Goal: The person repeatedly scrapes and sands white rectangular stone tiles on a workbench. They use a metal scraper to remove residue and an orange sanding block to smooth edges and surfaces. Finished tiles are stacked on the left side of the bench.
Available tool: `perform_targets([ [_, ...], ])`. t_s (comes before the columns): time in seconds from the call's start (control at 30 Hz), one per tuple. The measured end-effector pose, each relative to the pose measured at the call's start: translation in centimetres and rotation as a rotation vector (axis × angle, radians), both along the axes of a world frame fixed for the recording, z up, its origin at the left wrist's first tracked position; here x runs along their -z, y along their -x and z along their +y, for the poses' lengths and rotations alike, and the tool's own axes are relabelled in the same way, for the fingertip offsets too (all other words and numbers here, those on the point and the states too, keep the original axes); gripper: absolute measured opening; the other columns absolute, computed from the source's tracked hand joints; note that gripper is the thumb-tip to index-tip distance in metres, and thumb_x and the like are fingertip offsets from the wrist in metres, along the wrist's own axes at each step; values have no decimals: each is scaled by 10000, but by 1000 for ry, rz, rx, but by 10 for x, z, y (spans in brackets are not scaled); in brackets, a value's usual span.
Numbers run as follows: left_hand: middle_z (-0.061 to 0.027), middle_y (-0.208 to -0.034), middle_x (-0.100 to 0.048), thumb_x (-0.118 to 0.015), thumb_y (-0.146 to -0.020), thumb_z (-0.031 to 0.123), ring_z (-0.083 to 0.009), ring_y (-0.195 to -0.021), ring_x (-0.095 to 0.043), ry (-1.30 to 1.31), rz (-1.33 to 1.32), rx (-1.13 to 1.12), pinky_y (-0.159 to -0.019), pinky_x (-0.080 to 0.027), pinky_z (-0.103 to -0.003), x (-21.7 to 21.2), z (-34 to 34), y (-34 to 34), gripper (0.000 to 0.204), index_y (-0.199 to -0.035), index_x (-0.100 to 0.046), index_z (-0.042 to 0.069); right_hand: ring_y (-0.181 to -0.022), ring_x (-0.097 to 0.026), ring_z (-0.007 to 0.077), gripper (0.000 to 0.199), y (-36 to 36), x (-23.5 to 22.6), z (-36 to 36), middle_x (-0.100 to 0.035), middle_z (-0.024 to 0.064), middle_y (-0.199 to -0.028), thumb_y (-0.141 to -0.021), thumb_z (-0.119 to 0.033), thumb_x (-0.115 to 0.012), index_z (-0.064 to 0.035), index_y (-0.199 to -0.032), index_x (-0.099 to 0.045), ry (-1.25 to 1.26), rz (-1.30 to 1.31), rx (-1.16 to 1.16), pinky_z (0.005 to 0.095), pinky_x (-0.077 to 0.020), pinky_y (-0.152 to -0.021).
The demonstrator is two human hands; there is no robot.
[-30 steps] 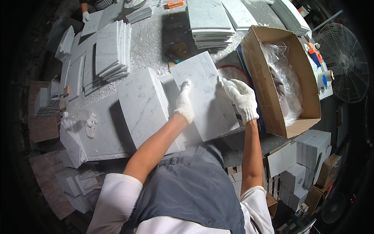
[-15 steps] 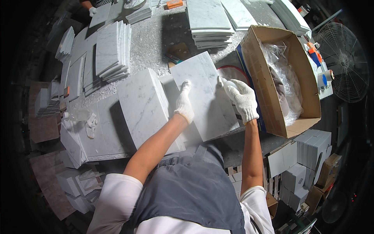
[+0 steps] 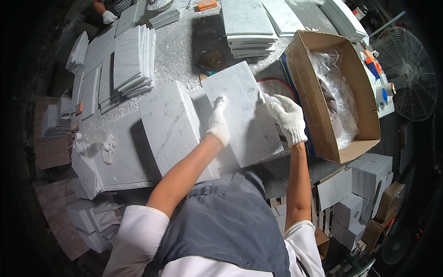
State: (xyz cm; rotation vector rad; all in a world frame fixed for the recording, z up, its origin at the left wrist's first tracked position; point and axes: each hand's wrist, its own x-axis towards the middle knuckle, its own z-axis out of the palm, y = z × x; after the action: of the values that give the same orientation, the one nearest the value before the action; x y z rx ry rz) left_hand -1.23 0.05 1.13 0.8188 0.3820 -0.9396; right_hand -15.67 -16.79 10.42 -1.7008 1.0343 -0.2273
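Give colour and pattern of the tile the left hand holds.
Tile: white with grey veining, best in the head view.

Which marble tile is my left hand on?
The tile between the cardboard box and the stack by your left forearm; only it has your left hand on top.

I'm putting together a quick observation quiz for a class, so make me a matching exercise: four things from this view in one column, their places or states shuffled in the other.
Things
1. left hand
2. cardboard box
3. fan
4. clear bottle

Places or states
A. stands at the far right, behind a round wire guard
B. lies on its side, toward the picture's left
C. has its thumb on a pale veined tile
D. open, with clear plastic inside

Pairs: 1-C, 2-D, 3-A, 4-B
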Motion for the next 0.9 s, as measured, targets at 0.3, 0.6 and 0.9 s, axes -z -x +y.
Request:
perform_targets([
  [0.3, -121, -1376, -635, -477, -1060, 526, -286, -1214, -633, 7, 13, 5, -1065, -497, -414, -1, 2, -1, 611, -1446, -527, 56, -1125, -697, 273, 483, 3, 0, 1, -739, 121, -1217, -876, -397, -735, -125, -1274, -717, 19, -1, -6, 361, -520, -977],
  [0.6, -127, -1384, -630, -473, -1061, 525, -299, -1218, -630, 22, 33, 14, -1068, -495, -423, -4, 3, -2, 613, -1451, -519, 53, -1114, -700, 264, 467, 3, 2, 1, -746, 122, -1199, -877, -391, -738, -128, -1263, -726, 36, -18, -8, 357, -523, -964],
  [0.9, -133, -1391, -626, -468, -1063, 523, -311, -1223, -628, 76, 85, 32, -1072, -494, -432, -21, 2, 1, 616, -1456, -511, 51, -1117, -700, 269, 481, 10, 5, 1, -745, 122, -1203, -873, -403, -742, -135, -1271, -723, 37, -12, -19, 360, -520, -974],
])
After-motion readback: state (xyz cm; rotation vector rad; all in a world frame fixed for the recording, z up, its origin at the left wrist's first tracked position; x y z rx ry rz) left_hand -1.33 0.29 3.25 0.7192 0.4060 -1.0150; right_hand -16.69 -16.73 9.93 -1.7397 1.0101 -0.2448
